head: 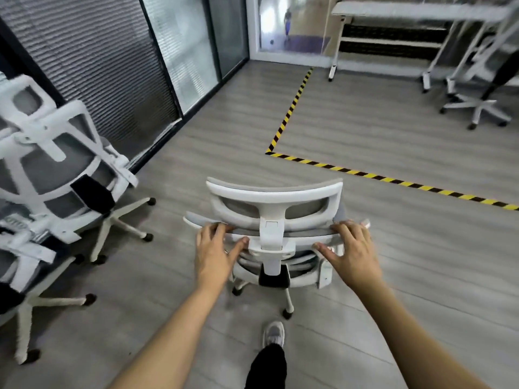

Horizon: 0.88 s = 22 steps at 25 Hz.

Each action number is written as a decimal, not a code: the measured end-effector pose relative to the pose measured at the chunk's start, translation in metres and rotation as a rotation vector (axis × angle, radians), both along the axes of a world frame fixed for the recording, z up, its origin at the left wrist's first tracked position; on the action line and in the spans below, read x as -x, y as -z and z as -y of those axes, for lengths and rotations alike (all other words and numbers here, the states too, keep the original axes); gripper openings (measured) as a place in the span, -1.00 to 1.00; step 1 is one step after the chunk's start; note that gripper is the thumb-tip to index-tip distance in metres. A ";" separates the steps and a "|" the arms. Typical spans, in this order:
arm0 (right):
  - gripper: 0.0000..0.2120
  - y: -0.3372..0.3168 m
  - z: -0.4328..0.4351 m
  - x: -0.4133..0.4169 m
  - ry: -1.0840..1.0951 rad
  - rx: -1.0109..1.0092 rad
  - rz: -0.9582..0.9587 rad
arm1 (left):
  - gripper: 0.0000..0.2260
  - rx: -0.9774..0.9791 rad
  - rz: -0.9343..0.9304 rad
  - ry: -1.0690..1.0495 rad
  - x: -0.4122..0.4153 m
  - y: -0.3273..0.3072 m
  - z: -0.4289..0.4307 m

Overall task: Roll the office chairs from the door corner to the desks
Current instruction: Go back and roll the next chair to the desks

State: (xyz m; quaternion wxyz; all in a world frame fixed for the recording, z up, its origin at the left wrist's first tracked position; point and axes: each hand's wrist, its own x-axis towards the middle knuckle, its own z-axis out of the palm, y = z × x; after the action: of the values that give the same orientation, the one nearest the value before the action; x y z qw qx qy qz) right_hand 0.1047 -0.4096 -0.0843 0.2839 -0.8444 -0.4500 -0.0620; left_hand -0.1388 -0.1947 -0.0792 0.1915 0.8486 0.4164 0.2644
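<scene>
We have a white-framed mesh office chair (pixel 273 234) on its casters in the open floor, its back turned toward us and its headrest (pixel 273 197) tipped away, which puts the top edge of the backrest within easy reach for pushing. Our left hand (pixel 214 254) curls over that edge left of the headrest post, fingers hooked over the front and thumb pressed along the rear; our right hand (pixel 352 255) mirrors it on the other side, fingers closed over the rim. Gripping at both sides of the post probably lets us steer as well as push, since the casters would wander under one hand. One shoe (pixel 273 334) steps forward just behind the chair base. To our left, two more white mesh chairs (pixel 56 169) wait beside the blinds-covered glass wall (pixel 112 66). Ahead, yellow-and-black floor tape (pixel 292 108) marks off a zone, and beyond it stand white desks (pixel 407 12) with another chair base (pixel 477 106) beneath, our likely destination, still well apart.
</scene>
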 end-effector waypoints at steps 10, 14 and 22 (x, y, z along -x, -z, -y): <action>-0.42 -0.015 -0.094 -0.287 0.237 0.045 -0.155 | -0.54 0.027 -0.050 0.241 -0.344 -0.005 -0.143; -0.38 -0.014 -0.132 -0.409 0.292 -0.014 -0.150 | -0.56 -0.024 -0.029 0.325 -0.482 -0.001 -0.198; -0.42 -0.008 -0.219 -0.723 0.375 0.019 -0.200 | -0.59 0.068 -0.053 0.386 -0.811 -0.013 -0.285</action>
State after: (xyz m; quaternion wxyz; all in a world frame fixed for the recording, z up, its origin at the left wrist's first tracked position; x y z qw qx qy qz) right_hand 0.8281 -0.1907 -0.0762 0.3026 -0.9179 -0.2553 -0.0254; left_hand 0.6726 0.0906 -0.0664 0.2561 0.9124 0.2594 0.1863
